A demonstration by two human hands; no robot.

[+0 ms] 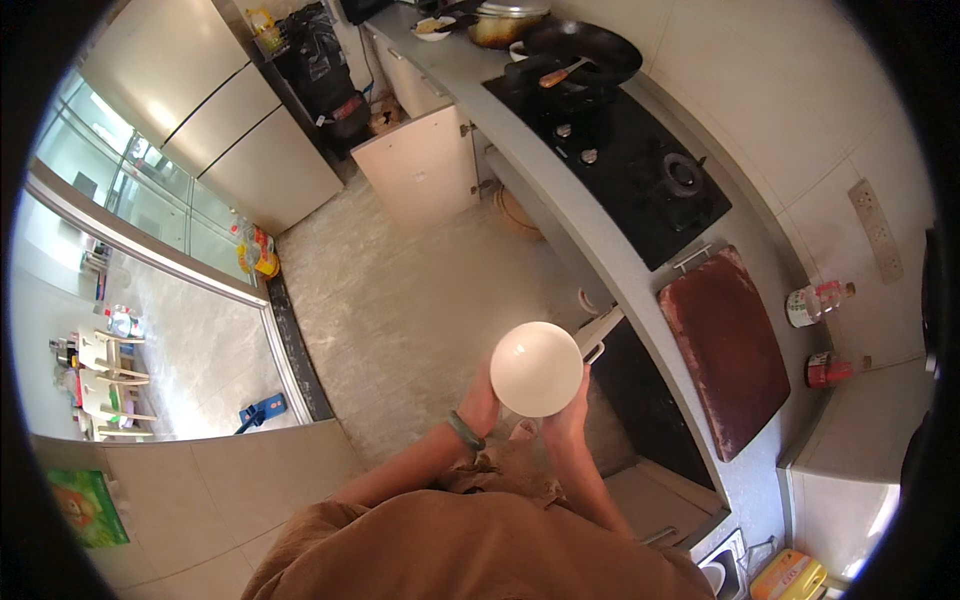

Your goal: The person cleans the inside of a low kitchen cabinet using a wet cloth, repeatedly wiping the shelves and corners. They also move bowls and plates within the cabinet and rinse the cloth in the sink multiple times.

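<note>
A round white bowl or plate (536, 369) is held in front of the person at about waist height, over the floor. My left hand (481, 401) grips its left side, with a green bangle at the wrist. On its right side, my right hand (571, 409) grips the rim. Most of the fingers are hidden behind and under the white dish. Whether one dish or a stack is held, I cannot tell.
An open cabinet door (424, 169) juts into the floor space, and a lower one (600, 334) stands out beside the dish. Along the counter are a gas hob (622, 172), a wok (592, 52), a dark red cutting board (726, 352) and bottles (817, 304). A sink (724, 566) lies at lower right.
</note>
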